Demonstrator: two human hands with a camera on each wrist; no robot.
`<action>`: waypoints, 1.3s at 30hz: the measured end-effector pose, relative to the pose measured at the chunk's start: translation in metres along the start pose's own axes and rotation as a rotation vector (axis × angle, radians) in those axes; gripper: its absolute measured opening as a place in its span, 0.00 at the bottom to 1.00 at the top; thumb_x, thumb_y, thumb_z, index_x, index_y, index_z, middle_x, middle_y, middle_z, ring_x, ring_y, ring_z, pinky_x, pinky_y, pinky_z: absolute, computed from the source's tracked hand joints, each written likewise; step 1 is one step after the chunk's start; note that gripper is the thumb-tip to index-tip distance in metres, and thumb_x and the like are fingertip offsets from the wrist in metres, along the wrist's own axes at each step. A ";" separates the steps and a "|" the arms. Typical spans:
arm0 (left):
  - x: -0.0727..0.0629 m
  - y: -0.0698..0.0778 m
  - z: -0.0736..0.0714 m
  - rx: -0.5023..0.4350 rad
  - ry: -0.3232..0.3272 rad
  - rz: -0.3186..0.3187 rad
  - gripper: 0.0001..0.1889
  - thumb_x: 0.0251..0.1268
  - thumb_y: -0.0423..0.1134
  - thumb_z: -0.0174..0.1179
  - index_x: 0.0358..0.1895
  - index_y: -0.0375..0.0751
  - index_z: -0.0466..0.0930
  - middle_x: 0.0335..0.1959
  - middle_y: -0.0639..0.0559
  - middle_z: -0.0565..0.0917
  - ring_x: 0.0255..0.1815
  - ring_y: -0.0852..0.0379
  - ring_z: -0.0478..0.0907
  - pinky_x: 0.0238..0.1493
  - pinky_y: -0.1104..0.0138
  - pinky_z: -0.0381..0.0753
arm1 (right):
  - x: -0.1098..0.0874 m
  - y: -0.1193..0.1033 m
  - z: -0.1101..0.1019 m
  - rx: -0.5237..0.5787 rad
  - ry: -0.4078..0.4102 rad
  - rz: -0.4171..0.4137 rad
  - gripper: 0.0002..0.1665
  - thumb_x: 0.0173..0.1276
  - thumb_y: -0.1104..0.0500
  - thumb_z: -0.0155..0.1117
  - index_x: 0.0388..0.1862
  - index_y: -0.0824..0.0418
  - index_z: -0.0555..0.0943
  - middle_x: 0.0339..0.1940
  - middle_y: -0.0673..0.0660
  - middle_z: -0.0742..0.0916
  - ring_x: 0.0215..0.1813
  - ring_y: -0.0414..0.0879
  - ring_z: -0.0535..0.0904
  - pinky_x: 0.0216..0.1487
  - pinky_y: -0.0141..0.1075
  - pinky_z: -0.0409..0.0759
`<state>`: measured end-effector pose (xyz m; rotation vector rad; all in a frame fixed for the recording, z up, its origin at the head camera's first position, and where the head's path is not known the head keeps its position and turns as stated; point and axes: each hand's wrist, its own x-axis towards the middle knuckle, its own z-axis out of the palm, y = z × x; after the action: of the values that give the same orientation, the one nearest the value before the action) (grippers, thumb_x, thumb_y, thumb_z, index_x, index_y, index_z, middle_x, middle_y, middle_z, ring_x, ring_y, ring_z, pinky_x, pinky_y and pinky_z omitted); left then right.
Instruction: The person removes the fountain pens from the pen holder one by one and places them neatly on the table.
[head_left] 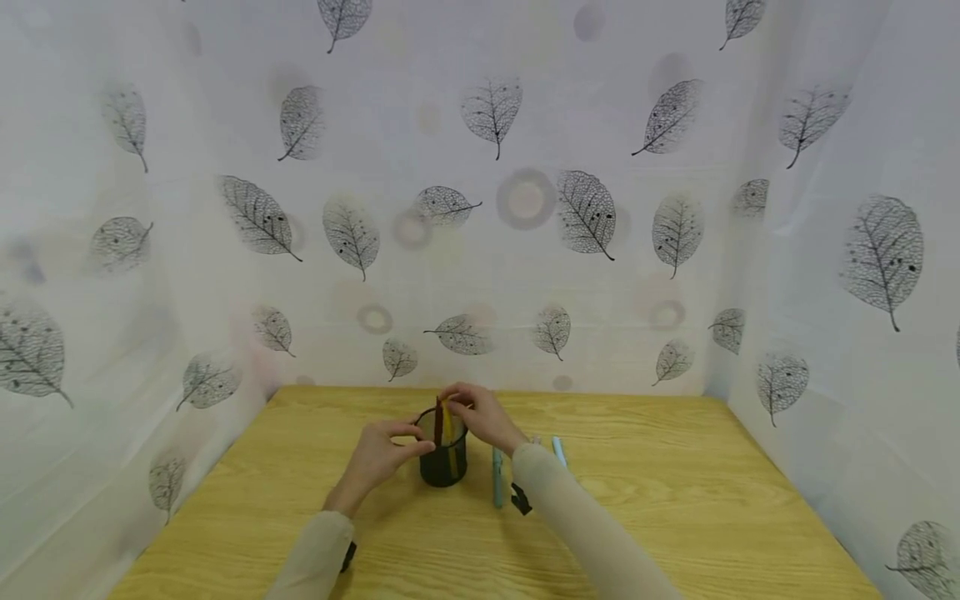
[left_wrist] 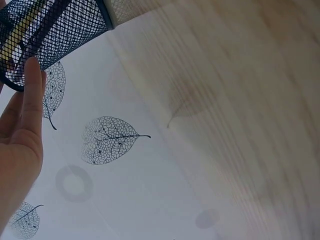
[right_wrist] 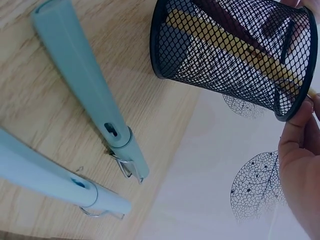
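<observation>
Pinching a yellow stick [head_left: 447,428] are right fingers [head_left: 459,392], while left fingers [head_left: 402,429] grip the mesh cup [head_left: 441,472].

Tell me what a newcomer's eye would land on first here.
Probably the black mesh cup near the table's far edge, with the left hand at its rim and the right hand pinching a yellow stick that stands inside beside a dark red one. Next, the green pen and light blue pen on the table, right of the cup.
</observation>
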<state>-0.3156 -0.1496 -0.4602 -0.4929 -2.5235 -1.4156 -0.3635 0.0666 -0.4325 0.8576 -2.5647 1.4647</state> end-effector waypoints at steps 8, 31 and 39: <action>0.001 -0.002 0.001 0.016 -0.003 -0.004 0.08 0.53 0.52 0.73 0.30 0.56 0.88 0.61 0.43 0.81 0.53 0.43 0.83 0.34 0.70 0.87 | -0.003 0.000 0.000 -0.001 -0.030 -0.044 0.19 0.69 0.65 0.64 0.58 0.55 0.81 0.53 0.53 0.86 0.52 0.46 0.82 0.52 0.34 0.83; -0.002 -0.002 0.001 0.021 0.005 -0.002 0.07 0.53 0.51 0.73 0.29 0.56 0.88 0.61 0.42 0.81 0.52 0.43 0.84 0.33 0.69 0.87 | -0.009 0.003 0.000 0.149 0.088 -0.082 0.06 0.75 0.63 0.56 0.45 0.61 0.80 0.48 0.58 0.86 0.50 0.49 0.83 0.51 0.36 0.84; 0.001 0.000 0.000 0.036 -0.006 -0.013 0.09 0.53 0.53 0.73 0.30 0.54 0.88 0.61 0.41 0.81 0.50 0.44 0.85 0.34 0.69 0.87 | -0.009 0.001 -0.008 0.166 0.156 -0.041 0.14 0.74 0.62 0.58 0.56 0.58 0.83 0.56 0.56 0.85 0.57 0.51 0.81 0.53 0.42 0.85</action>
<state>-0.3165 -0.1495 -0.4603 -0.4763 -2.5567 -1.3728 -0.3581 0.0774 -0.4313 0.7744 -2.3280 1.6786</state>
